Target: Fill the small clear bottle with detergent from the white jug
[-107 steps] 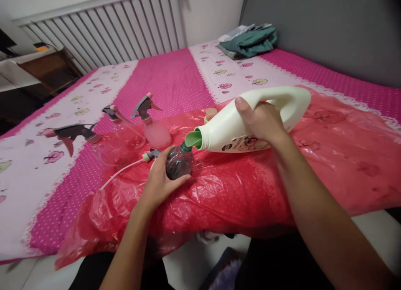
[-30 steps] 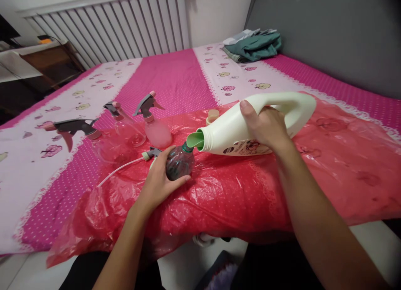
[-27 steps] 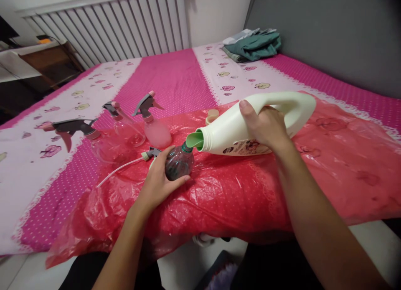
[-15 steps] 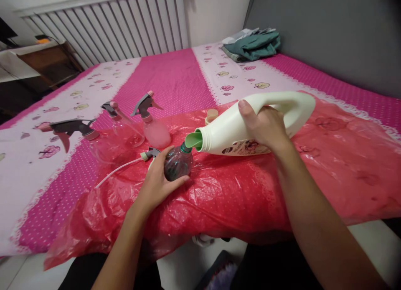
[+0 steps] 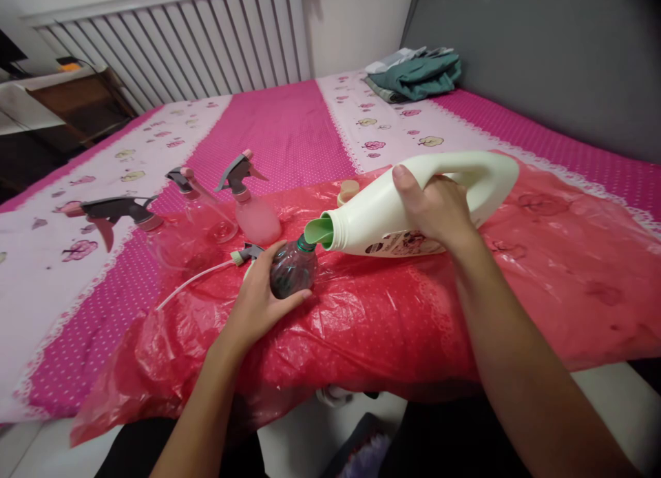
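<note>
My left hand point(image 5: 266, 295) is wrapped around a clear spray bottle point(image 5: 293, 271) without its head, tilted slightly on the red plastic sheet point(image 5: 356, 326). With my right hand point(image 5: 438, 206) I grip a cream detergent jug point(image 5: 376, 213), tipped onto its side. The jug's green pouring spout point(image 5: 319, 231) meets the mouth of the bottle; whether liquid flows, I cannot tell. Just behind my left hand lies a loose spray head point(image 5: 248, 253) with a thin white tube point(image 5: 193, 279). A cream cap point(image 5: 348, 191) rests behind the jug's neck.
Three spray bottles with grey and pink heads are to the left: one lying nearest point(image 5: 155, 233), one behind it point(image 5: 206, 216), and an upright one with cloudy liquid point(image 5: 258, 218). Folded clothes point(image 5: 416, 75) sit far back on the pink bed point(image 5: 279, 127). A radiator point(image 5: 175, 47) stands behind.
</note>
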The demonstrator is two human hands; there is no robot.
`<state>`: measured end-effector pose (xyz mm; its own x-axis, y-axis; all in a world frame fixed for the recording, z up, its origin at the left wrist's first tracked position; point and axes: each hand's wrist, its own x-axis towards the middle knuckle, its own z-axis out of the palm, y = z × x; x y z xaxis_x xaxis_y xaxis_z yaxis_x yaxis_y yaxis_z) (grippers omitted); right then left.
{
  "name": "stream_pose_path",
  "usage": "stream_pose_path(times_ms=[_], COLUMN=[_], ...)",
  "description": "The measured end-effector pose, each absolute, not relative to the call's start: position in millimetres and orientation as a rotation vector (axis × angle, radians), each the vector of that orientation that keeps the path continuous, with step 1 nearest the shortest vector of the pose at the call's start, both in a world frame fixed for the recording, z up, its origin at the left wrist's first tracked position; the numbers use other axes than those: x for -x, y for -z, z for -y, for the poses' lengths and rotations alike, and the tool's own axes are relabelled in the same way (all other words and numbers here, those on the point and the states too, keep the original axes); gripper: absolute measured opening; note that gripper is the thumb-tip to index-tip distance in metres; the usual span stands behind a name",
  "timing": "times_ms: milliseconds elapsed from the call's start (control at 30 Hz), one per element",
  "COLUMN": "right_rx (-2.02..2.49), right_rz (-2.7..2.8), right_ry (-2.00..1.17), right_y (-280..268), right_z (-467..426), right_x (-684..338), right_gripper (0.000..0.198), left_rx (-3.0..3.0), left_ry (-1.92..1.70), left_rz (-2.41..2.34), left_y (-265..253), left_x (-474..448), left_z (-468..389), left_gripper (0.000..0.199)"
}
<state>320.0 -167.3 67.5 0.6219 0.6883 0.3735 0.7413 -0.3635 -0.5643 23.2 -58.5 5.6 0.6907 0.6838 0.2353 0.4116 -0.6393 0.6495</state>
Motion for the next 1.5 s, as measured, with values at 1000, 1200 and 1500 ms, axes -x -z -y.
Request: stream_pose_path(times_ms=[1000, 1200, 1500], right_rx=[2.098, 2.112, 2.111], right_rz=[1.099, 1.104, 1.111], right_ry=[0.109, 0.104, 0.117], right_y=[-64.9, -65.7, -64.3], right_z=[165.5, 165.8, 165.1], right_x=[-320.9, -320.5, -321.3], right_gripper=[0.105, 0.104, 0.100], left_rx=[-2.346, -2.330, -2.325], left_ry=[-0.650, -0.641, -0.640], left_rz=[-0.828, -0.836, -0.843], left_y=[-3.4, -3.2, -2.8], left_x=[-23.2, -23.1, -22.6], left_z=[57.1, 57.5, 56.7], left_gripper=[0.083, 0.084, 0.085])
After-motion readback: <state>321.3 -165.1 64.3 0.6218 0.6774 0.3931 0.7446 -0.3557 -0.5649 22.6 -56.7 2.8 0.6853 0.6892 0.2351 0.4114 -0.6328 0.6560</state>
